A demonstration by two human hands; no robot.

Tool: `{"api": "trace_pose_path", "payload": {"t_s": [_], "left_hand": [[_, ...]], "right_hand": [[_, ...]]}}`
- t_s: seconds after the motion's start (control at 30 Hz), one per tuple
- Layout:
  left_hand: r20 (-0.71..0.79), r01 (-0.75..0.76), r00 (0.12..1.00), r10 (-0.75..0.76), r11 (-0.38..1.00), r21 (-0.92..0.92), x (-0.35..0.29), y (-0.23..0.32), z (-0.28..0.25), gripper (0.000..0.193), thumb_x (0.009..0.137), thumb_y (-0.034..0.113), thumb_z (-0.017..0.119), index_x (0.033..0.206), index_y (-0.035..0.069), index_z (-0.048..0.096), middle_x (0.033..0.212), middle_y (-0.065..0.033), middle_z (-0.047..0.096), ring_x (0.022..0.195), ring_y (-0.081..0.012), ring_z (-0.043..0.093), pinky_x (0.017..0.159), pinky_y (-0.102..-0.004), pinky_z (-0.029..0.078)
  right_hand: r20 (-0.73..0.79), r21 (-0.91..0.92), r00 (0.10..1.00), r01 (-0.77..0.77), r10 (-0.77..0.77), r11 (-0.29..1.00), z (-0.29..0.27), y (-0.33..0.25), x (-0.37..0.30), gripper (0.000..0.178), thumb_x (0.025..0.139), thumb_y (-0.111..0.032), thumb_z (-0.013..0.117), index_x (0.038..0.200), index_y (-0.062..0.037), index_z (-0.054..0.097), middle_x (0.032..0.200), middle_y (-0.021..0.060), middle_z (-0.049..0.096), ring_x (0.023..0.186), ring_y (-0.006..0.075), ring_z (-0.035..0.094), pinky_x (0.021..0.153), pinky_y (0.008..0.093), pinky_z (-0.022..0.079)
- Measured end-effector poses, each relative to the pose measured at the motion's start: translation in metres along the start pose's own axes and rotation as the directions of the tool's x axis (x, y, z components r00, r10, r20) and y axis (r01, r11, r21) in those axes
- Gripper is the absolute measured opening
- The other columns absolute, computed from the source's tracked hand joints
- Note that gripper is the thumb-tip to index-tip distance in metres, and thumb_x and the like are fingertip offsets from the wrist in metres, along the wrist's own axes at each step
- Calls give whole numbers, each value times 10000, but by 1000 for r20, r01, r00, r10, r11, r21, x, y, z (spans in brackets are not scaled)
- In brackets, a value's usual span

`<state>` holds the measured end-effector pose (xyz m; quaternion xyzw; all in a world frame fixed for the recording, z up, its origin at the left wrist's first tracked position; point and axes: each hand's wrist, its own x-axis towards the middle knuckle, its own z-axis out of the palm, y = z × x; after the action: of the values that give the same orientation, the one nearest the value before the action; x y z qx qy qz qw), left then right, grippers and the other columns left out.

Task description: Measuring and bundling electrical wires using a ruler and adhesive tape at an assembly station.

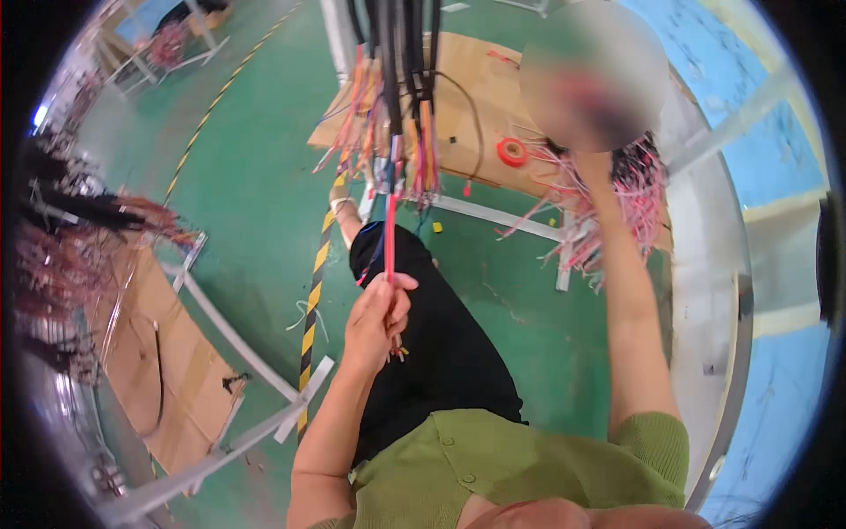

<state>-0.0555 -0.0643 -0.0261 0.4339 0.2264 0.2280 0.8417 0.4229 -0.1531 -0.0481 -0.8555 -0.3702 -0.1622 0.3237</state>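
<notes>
My left hand (377,319) is closed around a thin red wire (389,231), pinching it between thumb and fingers. The wire runs straight up to a hanging bundle of black cables (394,62) whose ends fan out into orange, pink and red strands (421,150). More short wire ends stick out under my left fist. My right forearm (624,300) stretches up toward a mass of pink and white wires (636,189). A blurred patch hides the right hand itself, so its grip cannot be seen.
A red tape roll (511,152) lies on a cardboard sheet (471,97) on the green floor. A yellow-black stripe (310,309) crosses the floor. Metal frame bars (231,335) and another cardboard sheet (167,370) are at the left, with dark wire bundles (70,220) beyond them.
</notes>
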Motion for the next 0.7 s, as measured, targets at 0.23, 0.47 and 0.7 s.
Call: {"api": "trace_pose_path", "payload": {"t_s": [0.23, 0.47, 0.7], "left_hand": [[-93, 35, 995, -41, 997, -74, 4, -13, -3, 269, 980, 135, 551, 1171, -45, 607, 829, -25, 589, 711, -101, 558, 667, -225, 478], [-28, 88, 996, -89, 996, -34, 21, -14, 6, 259, 999, 138, 517, 1151, -47, 614, 840, -11, 593, 752, -92, 580, 726, -226, 497], [-62, -39, 997, 51, 980, 195, 4, -1, -19, 250, 1008, 148, 491, 1145, -18, 618, 819, 10, 572, 762, -73, 558, 736, -220, 480]], "right_hand": [[236, -396, 970, 36, 63, 918, 43, 86, 31, 333, 824, -298, 644, 992, -13, 614, 946, 245, 645, 922, 433, 622, 801, 528, 482], [169, -230, 984, -11, 51, 973, 13, 166, 57, 335, 809, -298, 665, 890, 11, 564, 791, 193, 613, 758, 372, 610, 694, 460, 458], [153, 894, 919, -286, 363, 345, -76, -134, -60, 194, 959, -145, 532, 1128, -53, 510, 863, -6, 582, 655, 73, 523, 548, 222, 416]]}}
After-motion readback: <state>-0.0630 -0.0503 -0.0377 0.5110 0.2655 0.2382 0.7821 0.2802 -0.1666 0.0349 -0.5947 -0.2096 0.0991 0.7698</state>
